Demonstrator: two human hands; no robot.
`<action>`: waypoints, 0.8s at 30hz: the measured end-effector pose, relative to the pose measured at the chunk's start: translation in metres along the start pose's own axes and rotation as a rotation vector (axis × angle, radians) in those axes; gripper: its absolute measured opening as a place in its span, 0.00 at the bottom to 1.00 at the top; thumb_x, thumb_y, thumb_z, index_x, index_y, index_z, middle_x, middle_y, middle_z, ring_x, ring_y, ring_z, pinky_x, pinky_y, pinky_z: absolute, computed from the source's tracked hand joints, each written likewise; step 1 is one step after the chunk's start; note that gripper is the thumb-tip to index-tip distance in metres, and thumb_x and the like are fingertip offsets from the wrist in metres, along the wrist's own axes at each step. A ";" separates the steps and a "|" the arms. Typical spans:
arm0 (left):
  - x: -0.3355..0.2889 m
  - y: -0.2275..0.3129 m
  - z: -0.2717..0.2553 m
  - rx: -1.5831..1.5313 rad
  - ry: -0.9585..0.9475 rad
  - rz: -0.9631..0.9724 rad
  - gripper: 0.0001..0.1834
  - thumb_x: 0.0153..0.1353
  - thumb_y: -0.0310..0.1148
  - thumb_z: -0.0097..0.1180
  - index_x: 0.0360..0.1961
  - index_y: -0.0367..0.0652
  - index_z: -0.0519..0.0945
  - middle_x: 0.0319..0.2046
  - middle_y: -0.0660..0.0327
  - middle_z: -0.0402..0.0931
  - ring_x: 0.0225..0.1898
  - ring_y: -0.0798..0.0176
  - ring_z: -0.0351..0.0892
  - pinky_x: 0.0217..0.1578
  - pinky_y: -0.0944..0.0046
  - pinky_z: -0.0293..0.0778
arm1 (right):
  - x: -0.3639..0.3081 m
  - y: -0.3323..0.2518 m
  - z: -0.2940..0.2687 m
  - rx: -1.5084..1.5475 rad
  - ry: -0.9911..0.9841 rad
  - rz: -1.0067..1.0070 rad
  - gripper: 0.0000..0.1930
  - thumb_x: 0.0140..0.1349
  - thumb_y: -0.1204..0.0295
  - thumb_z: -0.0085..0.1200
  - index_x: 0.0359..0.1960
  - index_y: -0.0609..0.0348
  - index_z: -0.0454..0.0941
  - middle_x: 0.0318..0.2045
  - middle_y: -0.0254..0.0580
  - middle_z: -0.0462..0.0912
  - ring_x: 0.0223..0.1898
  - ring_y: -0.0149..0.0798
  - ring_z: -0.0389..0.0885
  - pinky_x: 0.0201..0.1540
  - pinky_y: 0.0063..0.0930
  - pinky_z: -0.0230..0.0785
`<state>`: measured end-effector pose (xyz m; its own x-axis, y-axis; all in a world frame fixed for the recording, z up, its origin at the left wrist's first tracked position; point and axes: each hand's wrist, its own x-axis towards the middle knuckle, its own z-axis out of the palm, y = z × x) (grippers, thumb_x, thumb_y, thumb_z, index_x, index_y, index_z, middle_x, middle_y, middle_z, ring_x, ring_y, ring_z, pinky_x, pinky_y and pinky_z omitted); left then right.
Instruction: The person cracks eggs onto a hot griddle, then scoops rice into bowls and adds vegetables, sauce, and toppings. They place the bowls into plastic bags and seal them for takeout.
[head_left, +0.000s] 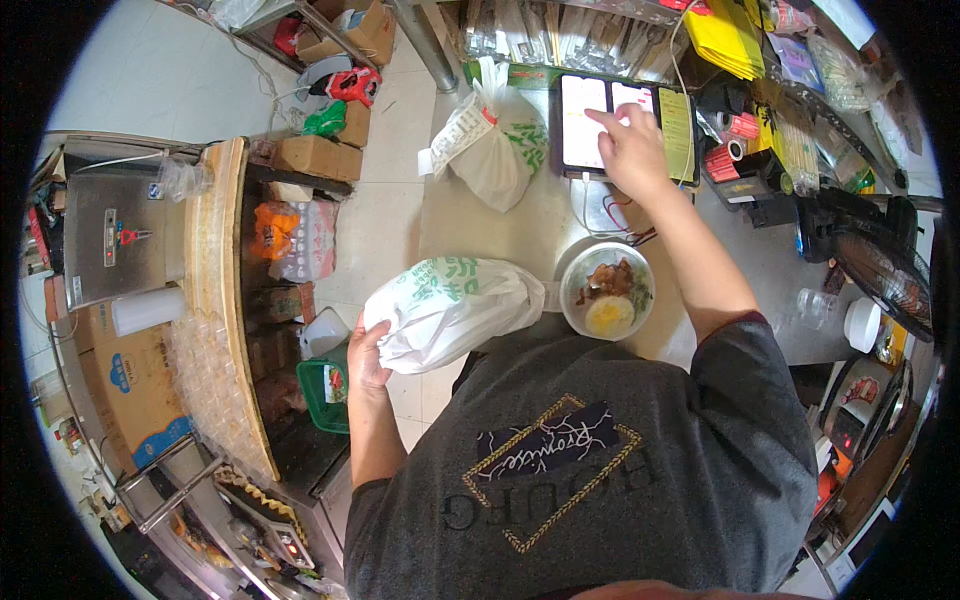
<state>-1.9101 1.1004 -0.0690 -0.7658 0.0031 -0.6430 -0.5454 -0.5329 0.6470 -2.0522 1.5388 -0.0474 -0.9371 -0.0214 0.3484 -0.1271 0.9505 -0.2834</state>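
My left hand (370, 352) grips one end of a white plastic bag (455, 312) with green print, its fingers partly hidden by the bag. The bag looks filled and lies tilted on its side in front of my body. At the far side of the table my right hand (636, 150) holds nothing; its index finger is stretched out over the lit screen of a phone (584, 135). Two more lit screens stand beside that phone, one of them yellow-green (677, 130). A knotted bag (500, 165) with a paper slip stands left of the screens.
A clear-lidded round bowl of food (606, 291) sits on the steel table (450, 225), close to my body. Red-and-white rolls (722, 160) and a black fan (880, 260) are on the right. Shelving with boxes and a green bin (322, 395) stands on the left.
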 end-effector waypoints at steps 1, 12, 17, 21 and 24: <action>-0.002 0.001 -0.002 -0.001 0.012 0.006 0.24 0.51 0.18 0.52 0.52 0.37 0.72 0.46 0.53 0.76 0.47 0.54 0.77 0.50 0.57 0.73 | -0.011 0.003 -0.010 0.137 0.115 0.014 0.14 0.56 0.69 0.53 0.45 0.47 0.79 0.39 0.44 0.74 0.42 0.45 0.74 0.45 0.36 0.67; -0.003 -0.004 -0.019 0.159 0.169 -0.063 0.25 0.53 0.21 0.51 0.55 0.40 0.69 0.48 0.54 0.75 0.49 0.54 0.75 0.50 0.56 0.73 | -0.258 0.021 0.011 1.007 -0.178 1.018 0.14 0.53 0.64 0.66 0.27 0.62 0.78 0.26 0.35 0.80 0.26 0.27 0.74 0.30 0.22 0.68; 0.003 -0.012 -0.008 0.279 0.125 -0.004 0.21 0.58 0.20 0.48 0.55 0.39 0.68 0.47 0.54 0.75 0.46 0.55 0.77 0.47 0.57 0.75 | -0.231 0.018 -0.023 1.344 -0.093 1.034 0.09 0.55 0.71 0.63 0.34 0.60 0.78 0.29 0.34 0.82 0.28 0.25 0.76 0.32 0.19 0.68; 0.021 -0.050 0.042 0.346 -0.062 0.014 0.18 0.60 0.24 0.52 0.53 0.40 0.71 0.43 0.59 0.78 0.41 0.62 0.78 0.45 0.62 0.74 | -0.224 0.022 -0.081 1.465 -0.131 1.043 0.19 0.55 0.71 0.63 0.46 0.61 0.71 0.38 0.39 0.80 0.34 0.30 0.78 0.38 0.23 0.71; 0.033 -0.083 0.092 0.362 -0.174 -0.038 0.17 0.63 0.29 0.52 0.53 0.41 0.71 0.44 0.59 0.78 0.41 0.63 0.78 0.43 0.62 0.74 | -0.212 0.004 -0.072 1.413 -0.165 0.791 0.19 0.54 0.73 0.63 0.46 0.58 0.69 0.38 0.36 0.77 0.40 0.31 0.75 0.44 0.25 0.69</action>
<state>-1.9214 1.2222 -0.1067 -0.7724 0.1767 -0.6100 -0.6350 -0.1976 0.7468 -1.8303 1.5699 -0.0580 -0.9208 0.1873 -0.3421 0.2828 -0.2836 -0.9163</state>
